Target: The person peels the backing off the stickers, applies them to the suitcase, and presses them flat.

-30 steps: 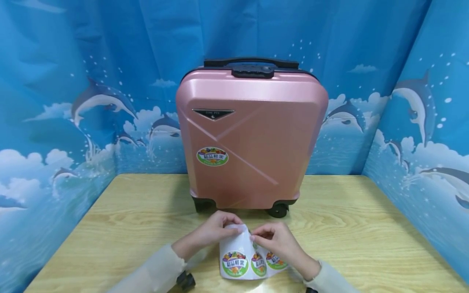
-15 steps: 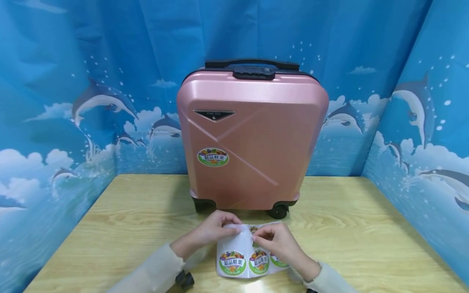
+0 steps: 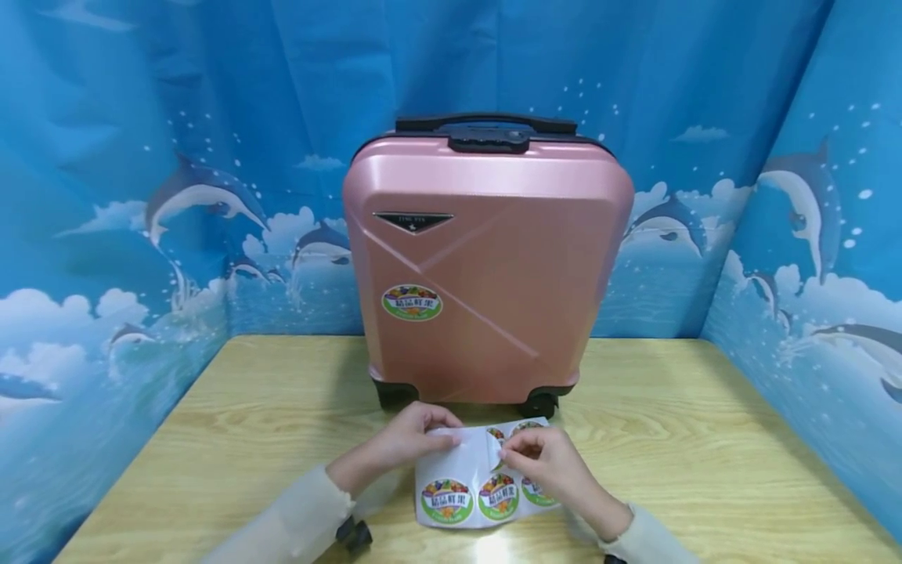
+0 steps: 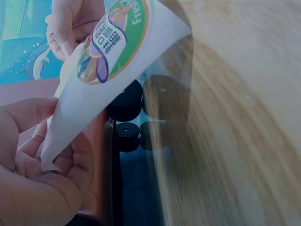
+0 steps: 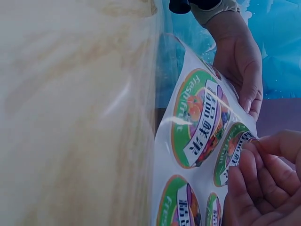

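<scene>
White, glossy sheet [image 3: 458, 462] of fruit stickers, held in front of the suitcase [image 3: 486, 274], near side, centre of bench [image 3: 247, 423]. Both hands on it. Sheet tilted in the wrist views; whether its near edge meets the bench, cannot tell.

Left hand [image 3: 405, 442]: grips the sheet's upper left part, thumb on the face, fingers curled behind. Bare white backing beside the thumb.

Right hand [image 3: 553, 466]: narrow pinch, thumb and forefinger on the raised edge of one sticker [image 5: 230, 155]. That sticker is partly lifted, pale underside showing in the head view; the rest of it lies on the sheet. Other fingers curled loosely, per right wrist view.

Near row: three stickers, the rightmost partly behind the right hand. Each oval, green below, fruit printed above, dark characters on a white band.

Suitcase: pink, hard shell, upright on the bench. Black handle [image 3: 486, 121] on top, black lock [image 3: 488, 142] just below. Dark triangular badge [image 3: 413, 222] upper left of the front; crossing ridges under it. One oval label [image 3: 412, 302], same print, stuck flat on the left of the front, below the badge. Black wheel [image 3: 539, 406] under the right corner.

Pale sleeves [image 3: 285, 513] on both arms. Blue backdrop [image 3: 310, 86] behind, dolphins and clouds.
</scene>
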Demonstrator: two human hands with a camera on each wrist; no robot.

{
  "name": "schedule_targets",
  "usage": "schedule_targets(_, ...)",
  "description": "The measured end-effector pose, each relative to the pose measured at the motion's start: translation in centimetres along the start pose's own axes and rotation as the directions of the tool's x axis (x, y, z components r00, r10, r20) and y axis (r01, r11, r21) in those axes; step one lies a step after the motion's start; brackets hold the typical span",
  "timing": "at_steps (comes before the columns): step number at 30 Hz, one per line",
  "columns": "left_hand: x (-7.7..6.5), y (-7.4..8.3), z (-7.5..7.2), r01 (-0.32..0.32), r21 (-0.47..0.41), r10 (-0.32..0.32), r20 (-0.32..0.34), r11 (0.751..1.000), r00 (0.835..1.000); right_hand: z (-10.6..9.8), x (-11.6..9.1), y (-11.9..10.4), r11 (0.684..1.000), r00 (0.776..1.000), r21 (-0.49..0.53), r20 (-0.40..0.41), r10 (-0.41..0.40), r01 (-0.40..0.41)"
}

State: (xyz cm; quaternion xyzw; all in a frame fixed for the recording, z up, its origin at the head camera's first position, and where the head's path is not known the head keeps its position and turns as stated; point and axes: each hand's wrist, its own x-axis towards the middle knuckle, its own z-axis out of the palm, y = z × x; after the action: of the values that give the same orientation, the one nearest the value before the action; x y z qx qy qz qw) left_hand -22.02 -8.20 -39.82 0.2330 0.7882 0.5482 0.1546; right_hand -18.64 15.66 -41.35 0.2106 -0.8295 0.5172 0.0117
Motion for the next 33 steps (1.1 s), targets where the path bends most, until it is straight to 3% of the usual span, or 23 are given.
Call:
schedule_targets(6, -0.4, -0.1, -0.2, -0.003, 0.011, 0.003, -0.005, 1.000, 1.000, -0.4, -0.3, 0.2, 1.000, 1.000, 0.018, 0.005, -0.010, 0.010)
schedule_targets(13, -0.4, -0.1, -0.3, -0.004, -0.003, 0.004, -0.013, 1.000, 1.000, -1.2, -0.3, 0.1, 0.997, 0.998, 0.046, 0.017, 0.056, -0.057)
schedule_targets(33, -0.3, -1.1, -0.4, 0.016, -0.019, -0.016, -0.010, 1.000, 1.000, -2.9, -1.0, 1.1, 0.997, 0.998, 0.046, 0.010, 0.054, -0.055)
